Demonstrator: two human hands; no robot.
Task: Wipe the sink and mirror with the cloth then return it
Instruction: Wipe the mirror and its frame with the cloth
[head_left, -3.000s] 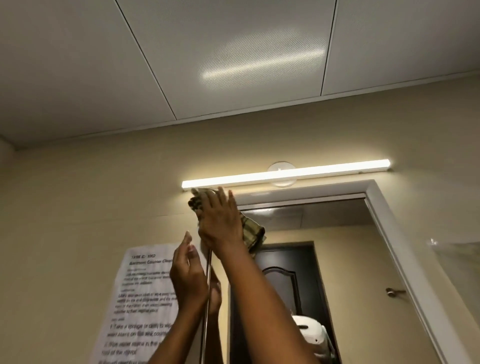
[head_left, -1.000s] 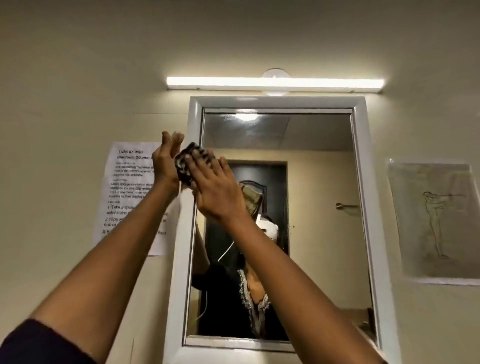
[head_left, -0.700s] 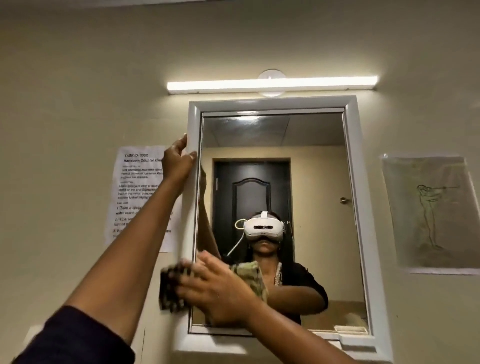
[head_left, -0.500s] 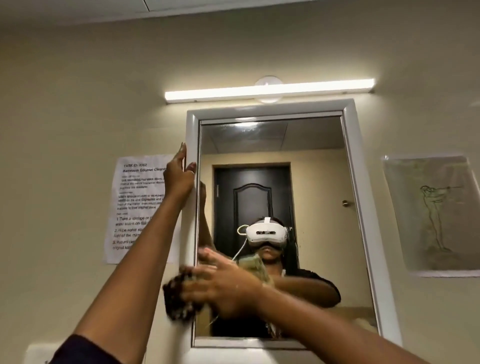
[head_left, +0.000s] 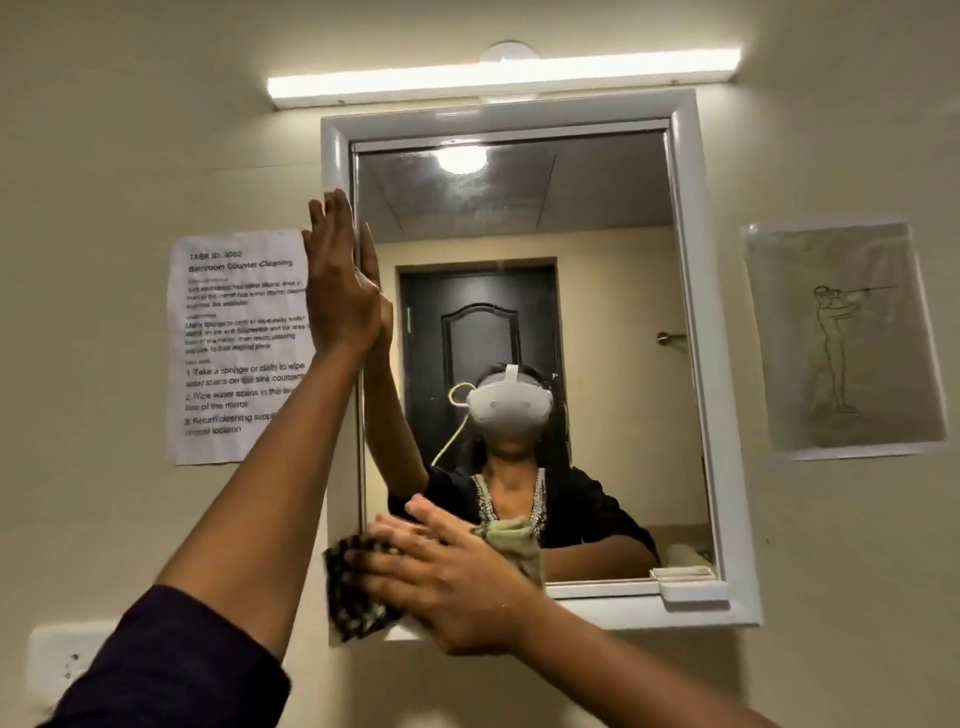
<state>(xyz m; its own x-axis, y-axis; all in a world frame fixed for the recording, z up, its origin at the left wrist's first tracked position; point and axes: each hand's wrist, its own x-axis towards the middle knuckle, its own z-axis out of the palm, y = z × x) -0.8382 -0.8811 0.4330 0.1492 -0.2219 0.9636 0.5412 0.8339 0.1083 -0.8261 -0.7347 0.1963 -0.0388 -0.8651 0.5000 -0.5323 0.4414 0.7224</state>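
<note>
Pressing the cloth (head_left: 358, 597) flat against the lower left corner of the mirror (head_left: 571, 312), my right hand (head_left: 447, 582) has its fingers (head_left: 395, 535) spread wide over the fabric, palm down, pinning it rather than gripping it. Most of the cloth is buried under that hand; only a dark checked flap sticks out at the left, over the white frame (head_left: 696, 322), and an olive bit peeks out on the right, though that may be its reflection and I cannot tell. My left hand (head_left: 340, 280) is up high, fingers straight and close together, edge-on against the mirror's left side, holding nothing; its palm is turned away, so how it touches the frame is hard to make out. The hand's reflection meets it in the glass. Both forearms run out of the bottom of the view, the left in a dark sleeve (head_left: 171, 665). The sink is out of view below. A light bar (head_left: 504, 78) glows above the frame. On the wall to the left hangs a printed sheet (head_left: 234, 343), its right edge covered by my arm, its small type blurred. To the right hangs a faint line drawing (head_left: 841, 338). A white block (head_left: 52, 654) at lower left is cut off and unclear.
</note>
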